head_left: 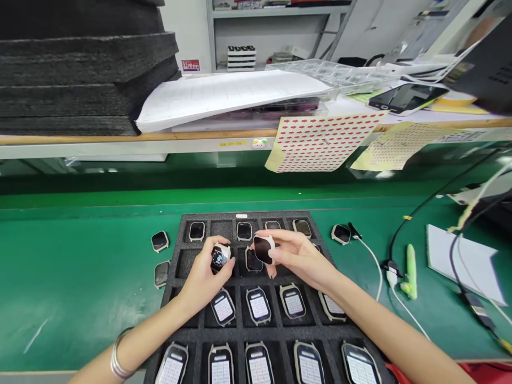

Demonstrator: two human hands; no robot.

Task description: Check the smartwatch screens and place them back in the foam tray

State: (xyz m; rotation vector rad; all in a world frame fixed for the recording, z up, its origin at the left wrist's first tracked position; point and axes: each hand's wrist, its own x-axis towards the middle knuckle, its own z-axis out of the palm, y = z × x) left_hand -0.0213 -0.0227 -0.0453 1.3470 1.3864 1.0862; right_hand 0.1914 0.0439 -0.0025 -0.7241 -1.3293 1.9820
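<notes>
A black foam tray (240, 333) with square pockets lies on the green bench, holding several smartwatch bodies. My left hand (206, 277) is closed around a watch body with a lit screen (220, 257) above the tray's second row. My right hand (298, 256) pinches another watch body with a dark screen (263, 249) just right of it, fingers partly spread. The near rows hold watch bodies with white labelled screens (259, 305); the far row holds dark-screened ones (244, 230).
Loose watch bodies lie on the green mat left of the tray (159, 241) and at its right (341, 233). A white cable (376, 266), a green pen-like tool (410, 269) and white paper (464, 264) lie right. Sticker sheets (320, 144) hang from the shelf; black foam stacks (80, 69) sit upper left.
</notes>
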